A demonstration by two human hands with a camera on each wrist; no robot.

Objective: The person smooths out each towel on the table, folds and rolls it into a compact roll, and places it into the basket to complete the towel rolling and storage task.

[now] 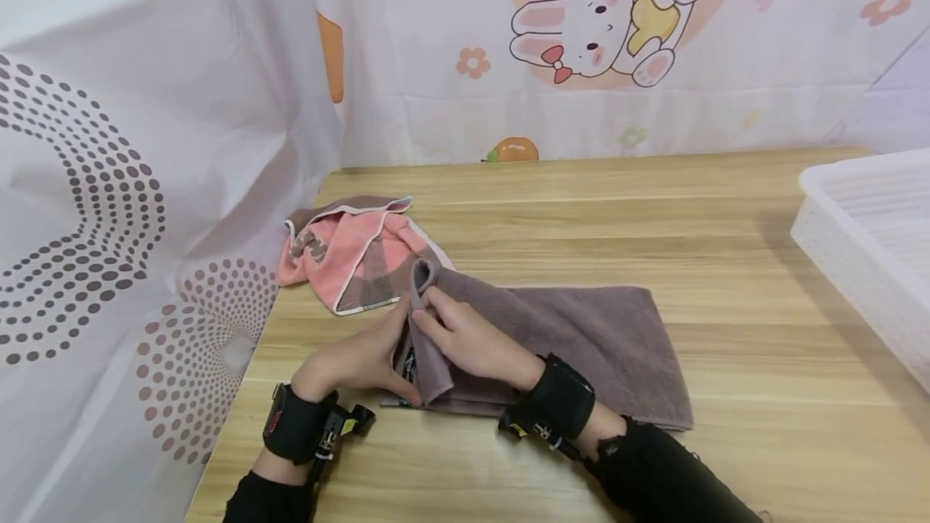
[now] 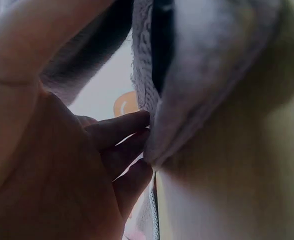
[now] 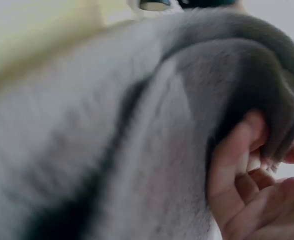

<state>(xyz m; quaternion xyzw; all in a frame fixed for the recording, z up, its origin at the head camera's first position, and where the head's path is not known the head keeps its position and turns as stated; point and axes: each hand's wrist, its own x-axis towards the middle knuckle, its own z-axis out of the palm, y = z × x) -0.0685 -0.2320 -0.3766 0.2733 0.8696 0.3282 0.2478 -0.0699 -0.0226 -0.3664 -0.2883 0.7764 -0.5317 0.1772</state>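
Note:
A grey-brown towel (image 1: 581,337) lies folded lengthwise on the table, its left end raised and turned over. My right hand (image 1: 468,337) grips that turned-up end. In the right wrist view, its curled fingers (image 3: 237,160) reach inside the fold of the towel (image 3: 187,90). My left hand (image 1: 363,353) is at the left end, thumb and fingers spread apart along the edge. The left wrist view shows nearly straight fingers (image 2: 122,130) touching the towel's edge (image 2: 187,105). A dark label shows inside the fold.
A crumpled pink and brown towel (image 1: 349,248) lies just beyond my left hand, against the grey-brown one. At the right edge stands a white plastic basket (image 1: 835,224) on the wooden table (image 1: 654,216). Printed curtains (image 1: 421,119) hang behind and to the left.

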